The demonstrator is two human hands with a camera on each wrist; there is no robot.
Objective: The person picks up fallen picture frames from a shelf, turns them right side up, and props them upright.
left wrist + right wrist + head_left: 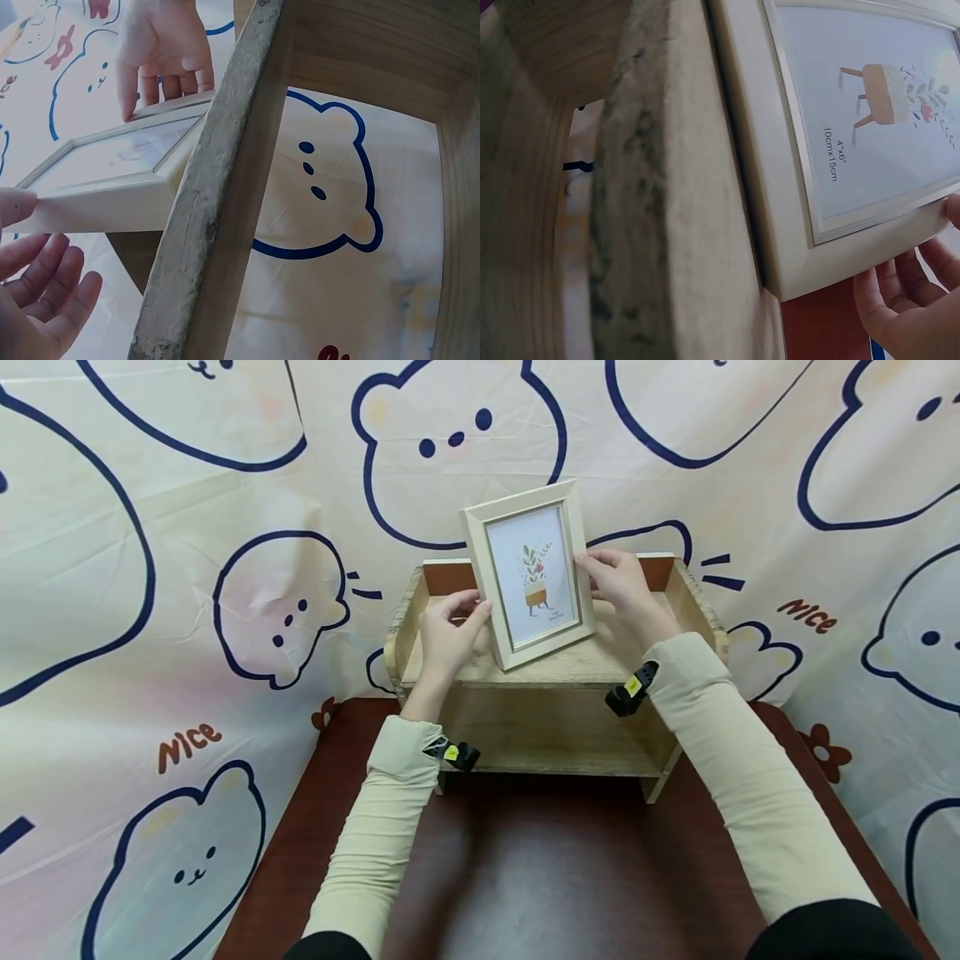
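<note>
A cream picture frame (498, 585) with a potted-plant print stands tilted on the top shelf of a small wooden rack (525, 727). My left hand (450, 627) pinches its left edge between thumb and fingers. On the opposite edge, my right hand (618, 581) grips the border, fingers behind it. In the left wrist view the picture frame (105, 206) rests close to the shelf's front board, with the left hand (45, 292) below its edge. The right wrist view shows the picture frame's lower border (840, 262) beside the board and the right hand (919, 300) holding its side.
The rack stands at the back of a dark red-brown table (555, 868), with raised side panels (697, 606) and a lower shelf (547, 731). Behind and around it hangs a cloth (247, 502) printed with bears. Black wrist cameras (630, 693) sit on both forearms.
</note>
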